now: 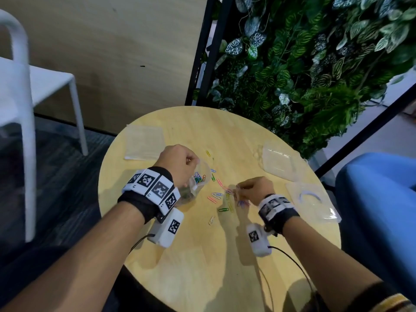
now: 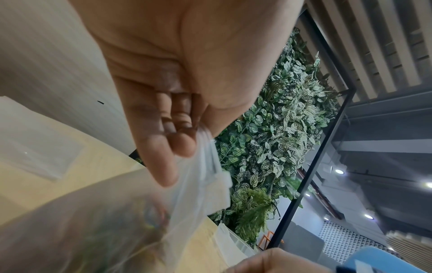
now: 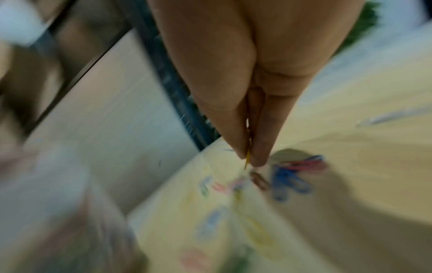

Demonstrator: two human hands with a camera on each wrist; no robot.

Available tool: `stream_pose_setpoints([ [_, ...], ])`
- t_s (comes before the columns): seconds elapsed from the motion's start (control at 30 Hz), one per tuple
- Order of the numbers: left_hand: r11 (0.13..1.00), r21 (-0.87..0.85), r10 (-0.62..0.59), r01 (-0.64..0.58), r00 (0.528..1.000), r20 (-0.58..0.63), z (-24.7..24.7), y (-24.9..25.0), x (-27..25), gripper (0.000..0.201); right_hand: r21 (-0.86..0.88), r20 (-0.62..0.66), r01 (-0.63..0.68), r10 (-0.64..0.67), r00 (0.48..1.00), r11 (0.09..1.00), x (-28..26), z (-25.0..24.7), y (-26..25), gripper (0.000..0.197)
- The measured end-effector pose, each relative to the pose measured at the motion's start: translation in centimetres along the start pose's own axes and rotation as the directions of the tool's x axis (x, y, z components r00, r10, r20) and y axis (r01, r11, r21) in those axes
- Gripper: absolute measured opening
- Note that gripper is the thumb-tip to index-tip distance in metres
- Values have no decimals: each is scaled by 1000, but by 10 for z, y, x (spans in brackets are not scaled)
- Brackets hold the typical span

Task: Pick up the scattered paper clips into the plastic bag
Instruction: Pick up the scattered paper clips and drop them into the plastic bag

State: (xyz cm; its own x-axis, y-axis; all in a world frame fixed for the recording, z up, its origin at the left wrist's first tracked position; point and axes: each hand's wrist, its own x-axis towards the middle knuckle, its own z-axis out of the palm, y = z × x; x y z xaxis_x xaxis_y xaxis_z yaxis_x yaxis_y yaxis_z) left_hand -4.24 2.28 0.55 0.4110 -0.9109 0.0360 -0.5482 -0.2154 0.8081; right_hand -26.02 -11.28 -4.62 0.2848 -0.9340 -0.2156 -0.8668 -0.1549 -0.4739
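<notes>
Left hand [image 1: 179, 164] pinches plastic bag [image 1: 198, 179] rim; right hand [image 1: 255, 190] pinches a yellow paper clip [image 3: 247, 158]. No legible writing. Round wooden table [image 1: 225, 255]; plant wall [image 1: 315, 64] at one o'clock.

Right hand [image 3: 245, 77] grip pinches yellow clip [image 3: 246, 160] above table [image 3: 350, 166].

Even, soft indoor light is seen; the right wrist view is heavily motion-blurred, with edges stretched toward six o'clock.

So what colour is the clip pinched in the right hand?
Yellow: the clip shows best in the right wrist view.
</notes>
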Motion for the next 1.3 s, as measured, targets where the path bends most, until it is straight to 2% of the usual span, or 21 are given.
stream_pose_setpoints([
  [0.03, 1000, -3, -2, 2, 1000, 5, 1, 0, 0, 19, 296, 47, -105, 95, 994, 949, 1, -5, 2, 17],
  [0.1, 1000, -15, -2, 2, 1000, 13, 2, 1, 1, 20, 751, 205, -218, 94, 974, 623, -2, -15, -4, 26],
  [0.17, 1000, -15, 0, 0, 1000, 19, 5, 2, 1, 21, 891, 293, -263, -26, 956, 370, -9, -23, -22, 28],
  [0.23, 1000, -9, 2, -2, 1000, 25, 8, 2, 1, 22, 923, 319, -274, -138, 938, 271, -20, -29, -46, 27],
  [0.3, 1000, -9, 7, -7, 1000, 30, 11, 3, 1, 24, 913, 348, -280, -210, 914, 295, -32, -28, -68, 28],
  [0.4, 1000, -16, 16, -16, 1000, 4, 12, 4, 2, 21, 818, 407, -248, -217, 887, 519, -46, -18, -90, 23],
  [0.47, 999, -41, 2, -2, 1000, -1, 12, 4, 2, 20, 755, 383, -198, -175, 907, 625, -49, -12, -98, 22],
  [0.57, 999, -46, -2, 2, 1000, -1, 9, 4, 3, 18, 694, 335, -127, -161, 928, 709, -46, -10, -104, 25],
  [0.67, 999, -53, -10, 10, 1000, 1, 6, 4, 4, 18, 514, 215, 83, -222, 951, 854, -45, -12, -108, 18],
  [0.73, 998, -54, -20, 20, 1000, 2, 5, 4, 5, 18, 345, 178, 231, -305, 936, 910, -43, -13, -110, 9],
  [0.8, 999, -37, -7, 7, 1000, -3, 4, 4, 5, 19, 300, 222, 273, -346, 912, 914, -40, -15, -114, 8],
  [0.9, 1000, 2, 20, -20, 999, -33, -2, 0, 7, 21, 573, 307, 87, -311, 900, 815, -29, -24, -118, 12],
  [0.97, 1000, 0, 4, -4, 998, -66, -11, -7, 8, 21, 701, 270, 6, -273, 923, 713, -11, -31, -118, 17],
  [1.03, 1000, -18, -23, 22, 994, -102, -22, -17, 9, 20, 734, 187, -10, -189, 964, 679, 17, -30, -113, 20],
  [1.07, 999, -34, -35, 31, 993, -117, -27, -22, 9, 19, 678, 144, 17, -155, 977, 735, 33, -25, -110, 19],
  [1.1, 998, -49, -43, 37, 991, -130, -31, -26, 9, 18, 527, 108, 65, -143, 984, 847, 50, -18, -106, 19],
  [1.13, 998, -58, -47, 39, 989, -140, -35, -28, 8, 18, 284, 101, 123, -157, 982, 951, 67, -9, -104, 25],
  [1.17, 997, -63, -50, 42, 988, -143, -38, -30, 7, 18, 33, 127, 171, -174, 977, 985, 78, 0, -102, 37],
  [1.2, 997, -65, -52, 43, 989, -141, -40, -31, 5, 18, -141, 161, 207, -184, 970, 968, 85, 9, -102, 48],
  [1.23, 997, -60, -50, 42, 989, -140, -41, -32, 4, 18, -224, 204, 234, -189, 960, 946, 88, 18, -104, 54],
  [1.3, 999, -20, -42, 40, 989, -145, -42, -32, 3, 18, -295, 303, 307, -216, 928, 905, 90, 39, -107, 58],
])
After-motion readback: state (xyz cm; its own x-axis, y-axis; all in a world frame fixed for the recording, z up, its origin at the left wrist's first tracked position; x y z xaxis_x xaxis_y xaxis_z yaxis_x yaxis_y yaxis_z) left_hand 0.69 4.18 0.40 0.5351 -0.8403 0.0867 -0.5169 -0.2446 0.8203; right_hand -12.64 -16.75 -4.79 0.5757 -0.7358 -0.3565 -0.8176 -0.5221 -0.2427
